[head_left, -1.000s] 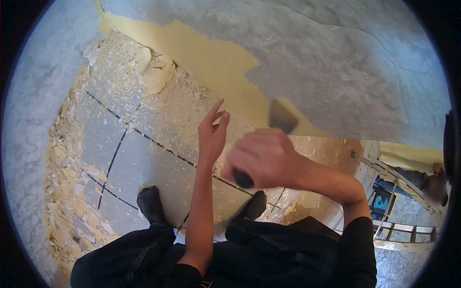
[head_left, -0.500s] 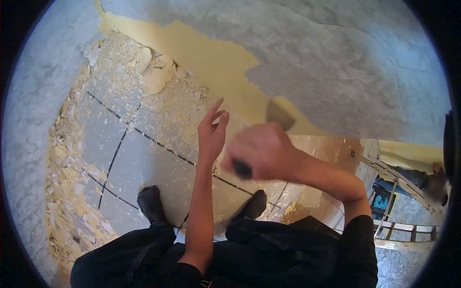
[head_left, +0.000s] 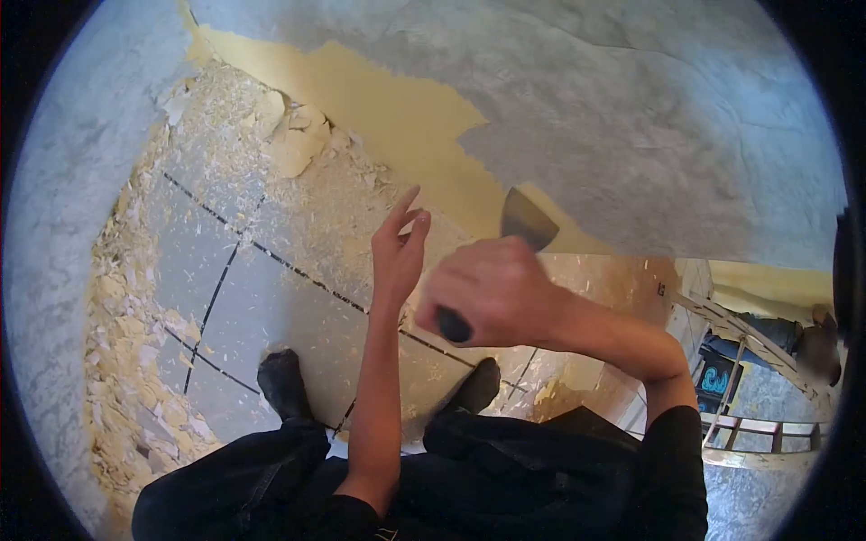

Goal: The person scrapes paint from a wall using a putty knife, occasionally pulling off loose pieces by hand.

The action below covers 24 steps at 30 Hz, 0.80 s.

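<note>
My right hand (head_left: 492, 293) grips the black handle of a scraper (head_left: 526, 224). Its flat metal blade rests against the wall at the edge of a yellow paint patch (head_left: 397, 117). Around that patch the wall shows bare grey plaster (head_left: 649, 135). My left hand (head_left: 400, 252) is raised beside the right one with fingers spread and holds nothing. It hovers just off the wall, to the left of the blade.
Below me lies a grey tiled floor (head_left: 244, 288) strewn with yellow paint flakes (head_left: 126, 361), piled thick along the left wall. My two dark shoes (head_left: 284, 383) stand on the tiles. A ladder or metal frame (head_left: 749, 361) and another person's arm (head_left: 816, 338) show at the right.
My right hand shifted the scraper slightly along the paint edge, up then back down. The left hand has stayed in place.
</note>
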### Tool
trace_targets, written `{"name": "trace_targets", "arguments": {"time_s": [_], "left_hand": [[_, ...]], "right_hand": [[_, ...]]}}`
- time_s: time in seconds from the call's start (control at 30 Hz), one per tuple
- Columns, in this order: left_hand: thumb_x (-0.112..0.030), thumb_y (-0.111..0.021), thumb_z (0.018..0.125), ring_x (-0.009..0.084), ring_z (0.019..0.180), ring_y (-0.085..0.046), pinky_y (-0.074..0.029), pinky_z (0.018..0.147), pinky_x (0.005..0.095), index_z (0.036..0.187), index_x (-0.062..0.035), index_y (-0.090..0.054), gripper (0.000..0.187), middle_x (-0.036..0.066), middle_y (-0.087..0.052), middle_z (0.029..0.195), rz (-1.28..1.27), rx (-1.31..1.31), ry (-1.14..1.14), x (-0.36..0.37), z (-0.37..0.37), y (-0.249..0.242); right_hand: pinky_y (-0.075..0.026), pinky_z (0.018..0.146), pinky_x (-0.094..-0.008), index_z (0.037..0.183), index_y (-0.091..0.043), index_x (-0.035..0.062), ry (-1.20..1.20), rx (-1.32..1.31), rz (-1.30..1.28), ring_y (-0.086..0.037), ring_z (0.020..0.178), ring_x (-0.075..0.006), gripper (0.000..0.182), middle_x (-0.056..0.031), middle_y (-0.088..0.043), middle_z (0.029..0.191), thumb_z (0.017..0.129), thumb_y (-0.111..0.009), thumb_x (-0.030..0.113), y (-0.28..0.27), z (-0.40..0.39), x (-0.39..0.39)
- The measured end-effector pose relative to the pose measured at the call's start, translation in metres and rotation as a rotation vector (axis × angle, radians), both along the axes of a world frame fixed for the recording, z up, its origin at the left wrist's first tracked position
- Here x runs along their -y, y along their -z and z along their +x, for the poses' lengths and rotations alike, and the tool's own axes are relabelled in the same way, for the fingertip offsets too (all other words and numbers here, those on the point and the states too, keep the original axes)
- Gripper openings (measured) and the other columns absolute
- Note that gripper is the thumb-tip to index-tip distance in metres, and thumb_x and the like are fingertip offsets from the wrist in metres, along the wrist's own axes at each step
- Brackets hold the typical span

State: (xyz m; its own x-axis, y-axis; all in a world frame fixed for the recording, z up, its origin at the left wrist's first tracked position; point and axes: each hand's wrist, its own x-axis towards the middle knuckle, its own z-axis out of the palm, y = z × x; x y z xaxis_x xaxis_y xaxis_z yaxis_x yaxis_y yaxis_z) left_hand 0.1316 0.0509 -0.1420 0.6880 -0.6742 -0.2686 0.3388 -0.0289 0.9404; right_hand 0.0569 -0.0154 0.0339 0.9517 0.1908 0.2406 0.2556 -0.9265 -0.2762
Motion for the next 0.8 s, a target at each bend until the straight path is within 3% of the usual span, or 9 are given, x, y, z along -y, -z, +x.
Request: {"name": "trace_targets", "arguments": {"time_s": [0.07,0.2,0.33,0.47,0.5,0.73,0.77,0.8], "left_hand": [[-0.018,-0.061,0.094,0.0048,0.066,-0.048,-0.043,0.055,0.0219,0.137,-0.0115,-0.053,0.044,0.014,-0.067,0.106,0.009,0.009,0.005,0.005,0.003,-0.001],[-0.017,-0.06,0.094,0.005,0.067,-0.05,-0.045,0.057,0.0214,0.137,-0.0125,-0.053,0.044,0.014,-0.067,0.106,0.0,-0.023,-0.003,-0.003,0.002,-0.002],[-0.017,-0.06,0.094,0.0052,0.066,-0.051,-0.045,0.056,0.0213,0.137,-0.013,-0.053,0.044,0.015,-0.066,0.107,-0.008,-0.013,0.015,0.004,0.002,-0.003],[-0.018,-0.06,0.094,0.0067,0.069,-0.053,-0.047,0.06,0.0224,0.137,-0.0126,-0.053,0.044,0.016,-0.066,0.109,0.012,-0.013,0.011,-0.003,-0.004,-0.004],[-0.018,-0.061,0.094,0.0081,0.072,-0.055,-0.048,0.063,0.0232,0.137,-0.0125,-0.053,0.044,0.016,-0.066,0.109,-0.001,-0.021,0.015,0.0,-0.001,-0.005],[-0.018,-0.061,0.093,0.0077,0.068,-0.053,-0.048,0.064,0.0251,0.137,-0.013,-0.053,0.045,0.017,-0.066,0.11,0.035,-0.04,-0.002,0.0,0.002,-0.014],[-0.018,-0.061,0.093,0.0077,0.068,-0.053,-0.048,0.064,0.0251,0.137,-0.013,-0.053,0.045,0.017,-0.066,0.11,0.022,-0.037,-0.001,0.002,0.001,-0.012],[-0.018,-0.061,0.093,0.0073,0.067,-0.053,-0.047,0.063,0.0253,0.138,-0.0133,-0.053,0.045,0.017,-0.066,0.11,0.023,-0.029,0.024,0.0,0.002,-0.01]], "right_hand": [[-0.042,0.044,-0.0317,0.07,-0.058,0.0168,0.033,0.007,0.096,-0.056,0.05,-0.0164,0.015,0.0011,-0.051,0.057,0.06,-0.07,0.014,0.028,0.004,-0.006],[-0.043,0.045,-0.0333,0.068,-0.055,0.0128,0.005,0.065,0.139,-0.056,0.049,-0.0203,0.017,-0.0015,-0.05,0.055,0.062,-0.07,0.011,-0.023,0.003,-0.004],[-0.04,0.043,-0.0328,0.069,-0.057,0.014,0.058,0.003,0.171,-0.055,0.048,-0.0189,0.017,-0.0007,-0.051,0.056,0.062,-0.072,0.013,0.009,0.009,-0.006],[-0.042,0.044,-0.0337,0.068,-0.055,0.013,-0.026,0.039,0.067,-0.055,0.049,-0.0201,0.018,-0.0019,-0.051,0.057,0.061,-0.071,0.012,-0.008,-0.002,-0.006],[-0.041,0.044,-0.0319,0.067,-0.056,0.0159,0.066,0.023,0.197,-0.056,0.049,-0.0181,0.015,-0.0002,-0.051,0.057,0.061,-0.07,0.013,0.006,0.006,0.007],[-0.042,0.045,-0.0321,0.063,-0.056,0.0155,0.024,0.034,0.063,-0.055,0.049,-0.0192,0.017,-0.0006,-0.051,0.057,0.061,-0.072,0.009,-0.004,0.003,0.0],[-0.043,0.045,-0.0314,0.063,-0.056,0.0162,0.088,0.042,0.258,-0.055,0.05,-0.0183,0.017,-0.0004,-0.051,0.057,0.062,-0.071,0.009,0.01,0.009,0.007],[-0.043,0.045,-0.0314,0.063,-0.056,0.0162,0.085,0.046,0.25,-0.055,0.05,-0.0183,0.017,-0.0004,-0.051,0.057,0.062,-0.071,0.009,0.009,0.01,0.006]]}}
